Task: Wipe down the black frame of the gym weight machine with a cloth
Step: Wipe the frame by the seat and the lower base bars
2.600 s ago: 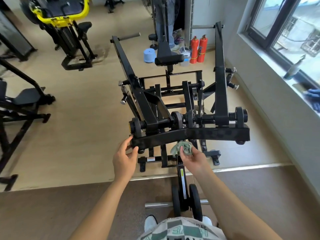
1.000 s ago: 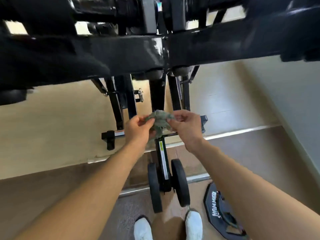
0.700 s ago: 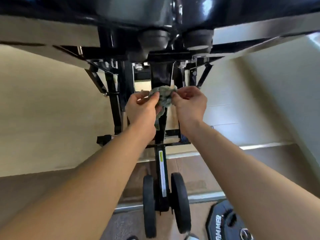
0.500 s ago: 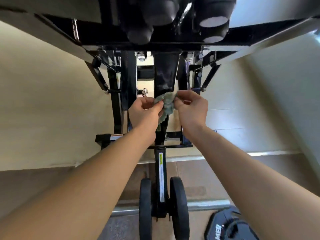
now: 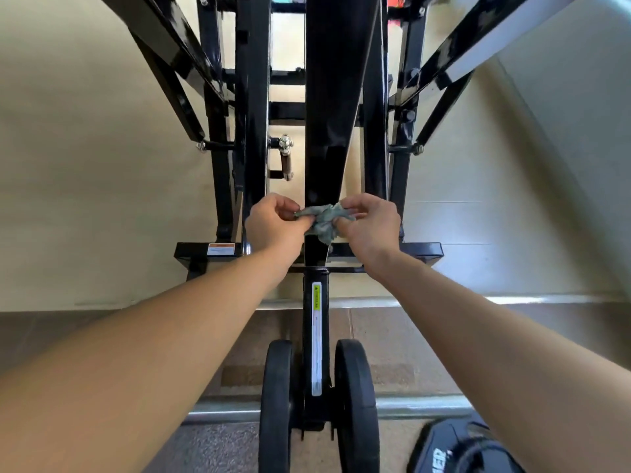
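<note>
The black frame (image 5: pixel 336 97) fills the view, its central post running straight away from the person, its top cut off by the picture's edge. The left hand (image 5: pixel 275 225) and the right hand (image 5: pixel 370 227) reach it from either side, each pinching one end of the small crumpled cloth (image 5: pixel 322 221), which lies crosswise against the post's near face, midway between them. Any stroke would likely run along the post; whether the cloth truly presses the metal is hard to tell.

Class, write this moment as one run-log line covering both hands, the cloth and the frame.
left hand: pinches cloth | right hand: pinches cloth | cloth: bunched, in front of central black frame bar | contact with bar: cannot tell
</note>
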